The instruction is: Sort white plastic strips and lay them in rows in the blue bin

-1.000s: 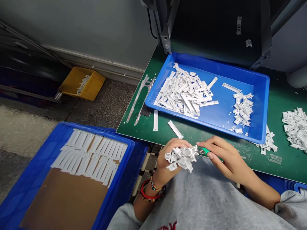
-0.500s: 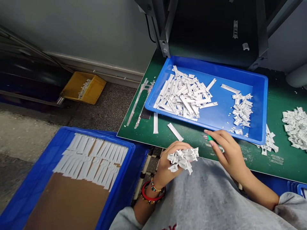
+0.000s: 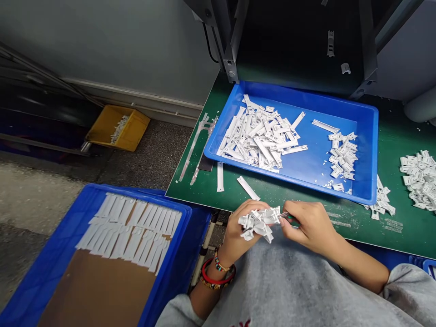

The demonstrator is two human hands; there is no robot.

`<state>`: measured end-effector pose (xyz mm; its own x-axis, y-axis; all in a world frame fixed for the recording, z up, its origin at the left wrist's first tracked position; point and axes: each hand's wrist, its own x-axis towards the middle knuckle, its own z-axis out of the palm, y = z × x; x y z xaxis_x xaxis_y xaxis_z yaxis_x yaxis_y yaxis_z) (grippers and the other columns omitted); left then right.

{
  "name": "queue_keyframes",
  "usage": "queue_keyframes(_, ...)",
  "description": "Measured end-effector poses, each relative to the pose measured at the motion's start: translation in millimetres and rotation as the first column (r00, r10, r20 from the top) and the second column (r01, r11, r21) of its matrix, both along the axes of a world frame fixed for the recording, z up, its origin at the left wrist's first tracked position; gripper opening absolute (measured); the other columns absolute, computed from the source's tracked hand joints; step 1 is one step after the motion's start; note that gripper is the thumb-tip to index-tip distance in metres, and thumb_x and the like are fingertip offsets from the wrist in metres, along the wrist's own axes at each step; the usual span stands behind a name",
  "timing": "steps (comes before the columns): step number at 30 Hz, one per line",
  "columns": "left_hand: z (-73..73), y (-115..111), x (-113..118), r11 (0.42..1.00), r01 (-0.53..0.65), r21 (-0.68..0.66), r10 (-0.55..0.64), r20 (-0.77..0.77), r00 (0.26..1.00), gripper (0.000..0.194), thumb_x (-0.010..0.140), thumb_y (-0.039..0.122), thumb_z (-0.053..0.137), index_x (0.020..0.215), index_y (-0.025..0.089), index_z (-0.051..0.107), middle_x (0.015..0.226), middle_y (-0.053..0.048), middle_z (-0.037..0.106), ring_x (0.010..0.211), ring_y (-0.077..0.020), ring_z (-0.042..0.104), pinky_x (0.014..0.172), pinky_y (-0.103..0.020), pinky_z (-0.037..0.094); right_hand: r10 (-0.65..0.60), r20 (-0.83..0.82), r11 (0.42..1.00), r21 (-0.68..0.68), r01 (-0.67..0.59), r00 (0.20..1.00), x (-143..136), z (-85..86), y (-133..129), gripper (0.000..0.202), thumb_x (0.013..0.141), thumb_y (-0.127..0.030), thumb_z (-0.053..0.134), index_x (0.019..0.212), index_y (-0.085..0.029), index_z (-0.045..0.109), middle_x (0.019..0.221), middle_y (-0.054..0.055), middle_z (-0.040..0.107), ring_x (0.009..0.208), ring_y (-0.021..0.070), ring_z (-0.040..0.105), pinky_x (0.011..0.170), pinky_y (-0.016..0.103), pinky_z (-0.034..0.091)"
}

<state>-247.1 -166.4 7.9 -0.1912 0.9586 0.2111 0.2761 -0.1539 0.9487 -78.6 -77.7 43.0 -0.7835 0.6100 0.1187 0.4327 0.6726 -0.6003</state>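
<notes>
A bunch of white plastic parts (image 3: 259, 223) is wrapped in the fingers of my left hand (image 3: 235, 236), their ends facing up toward me. My right hand (image 3: 309, 225) is closed around a small green-handled tool (image 3: 292, 220), mostly covered by the fingers. Its thin metal tip lies at the right side of the bunch; whether it touches a part I cannot tell. Just beyond my hands, a loose white strip (image 3: 248, 188) lies on the green table (image 3: 272, 193). Behind it, a blue tray (image 3: 293, 178) holds a heap of long white strips (image 3: 260, 134) and a smaller pile of short white pieces (image 3: 343, 154).
To the left, a blue crate (image 3: 185, 222) contains rows of white parts (image 3: 129, 227) on brown board (image 3: 98, 286). More white pieces (image 3: 420, 179) are heaped at the table's right. A yellow bin (image 3: 136, 129) sits on the floor. A dark conveyor belt (image 3: 296, 45) rises behind the tray.
My right hand has moved left and slightly down, bringing the green-handled tool up to the bunch. My left hand has stayed nearly still with its parts.
</notes>
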Motion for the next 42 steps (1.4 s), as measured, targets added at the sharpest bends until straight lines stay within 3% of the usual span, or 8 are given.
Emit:
queue_keyframes(10, -6.2, -2.5, 2.6, 0.999, -0.047, -0.025, 0.045, -0.076, 0.996, 0.017, 0.078, 0.018, 0.07, 0.093, 0.018, 0.061, 0.089, -0.005, 0.069, 0.082, -0.0176, 0.067, 0.075, -0.032, 0.055, 0.016, 0.022, 1.0, 0.016, -0.017, 1.0, -0.4, -9.3, 1.8, 0.033, 0.09, -0.032, 0.042, 0.06, -0.02, 0.05, 0.047, -0.004, 0.046, 0.042, 0.0095, 0.038, 0.047, 0.025, 0.021)
queue_keyframes(15, -5.9, -2.2, 2.8, 0.997, -0.075, -0.026, 0.072, -0.08, 0.994, 0.02, 0.077, 0.018, 0.072, 0.094, 0.018, 0.061, 0.089, -0.005, 0.07, 0.083, -0.0183, 0.067, 0.076, -0.032, 0.055, -0.032, -0.087, 0.999, -0.002, 0.032, 0.996, 5.4, 0.0, 2.9, 0.03, 0.097, -0.029, 0.035, 0.095, -0.016, 0.062, 0.08, 0.006, 0.063, 0.071, 0.0168, 0.058, 0.063, 0.027, 0.044)
queue_keyframes(18, -5.5, -1.1, 2.5, 0.996, -0.082, -0.034, 0.079, -0.093, 0.993, 0.019, 0.077, 0.019, 0.072, 0.093, 0.018, 0.061, 0.089, -0.005, 0.07, 0.082, -0.0181, 0.068, 0.076, -0.032, 0.055, -0.071, -0.08, 0.997, -0.002, 0.071, 0.994, 9.1, 1.6, 1.3, 0.031, 0.098, -0.022, 0.035, 0.117, -0.017, 0.058, 0.093, 0.009, 0.062, 0.082, 0.0189, 0.059, 0.07, 0.031, 0.05)
queue_keyframes(27, -2.8, -1.0, 7.4, 0.999, -0.034, -0.021, 0.034, -0.031, 0.999, 0.017, 0.076, 0.018, 0.072, 0.09, 0.017, 0.063, 0.087, -0.006, 0.071, 0.082, -0.0197, 0.068, 0.077, -0.035, 0.056, -0.128, 0.06, 0.986, 0.111, 0.121, 0.99, 9.8, -25.2, 0.7, 0.031, 0.097, -0.023, 0.042, 0.12, -0.019, 0.063, 0.094, 0.011, 0.059, 0.084, 0.0219, 0.057, 0.069, 0.035, 0.05)
queue_keyframes(31, -8.1, -1.7, 16.9, 0.98, -0.106, -0.169, 0.111, 0.018, 0.994, 0.019, 0.071, 0.016, 0.073, 0.088, 0.017, 0.065, 0.084, -0.006, 0.073, 0.078, -0.0205, 0.069, 0.074, -0.034, 0.057, -0.155, -0.021, 0.973, -0.176, 0.149, 0.988, 17.3, -37.8, 1.4, 0.032, 0.098, -0.027, 0.042, 0.124, -0.02, 0.059, 0.094, 0.009, 0.062, 0.085, 0.0192, 0.06, 0.076, 0.033, 0.052)
queue_keyframes(36, -31.3, -0.2, 34.4, 0.886, -0.161, -0.435, 0.225, 0.099, 0.969, 0.022, 0.062, 0.021, 0.078, 0.082, 0.017, 0.069, 0.08, -0.006, 0.076, 0.073, -0.0248, 0.071, 0.067, -0.035, 0.06, -0.236, -0.162, 0.845, -0.521, 0.12, 0.958, 17.1, -62.3, -13.6, 0.031, 0.091, -0.044, 0.053, 0.109, -0.02, 0.062, 0.088, 0.005, 0.067, 0.08, 0.0195, 0.065, 0.073, 0.029, 0.055)
queue_keyframes(39, -35.7, 1.8, 35.1, 0.859, -0.262, -0.441, 0.317, 0.055, 0.947, 0.027, 0.059, 0.029, 0.082, 0.081, 0.02, 0.07, 0.078, -0.005, 0.075, 0.073, -0.0283, 0.071, 0.065, -0.037, 0.06, -0.362, -0.172, 0.823, -0.52, 0.228, 0.916, 13.3, -74.0, -14.5, 0.034, 0.092, -0.051, 0.047, 0.094, -0.02, 0.062, 0.084, 0.005, 0.068, 0.078, 0.0213, 0.067, 0.072, 0.03, 0.056)
queue_keyframes(42, -28.2, 12.3, 18.9, 0.898, -0.291, -0.331, 0.301, -0.021, 0.953, 0.021, 0.075, 0.037, 0.073, 0.093, 0.027, 0.069, 0.086, -0.002, 0.072, 0.079, -0.025, 0.07, 0.064, -0.035, 0.059, -0.353, -0.091, 0.881, -0.368, 0.298, 0.931, 8.8, -71.7, 2.8, 0.037, 0.097, -0.048, 0.034, 0.096, -0.023, 0.061, 0.087, 0.006, 0.069, 0.081, 0.0233, 0.069, 0.072, 0.032, 0.058)
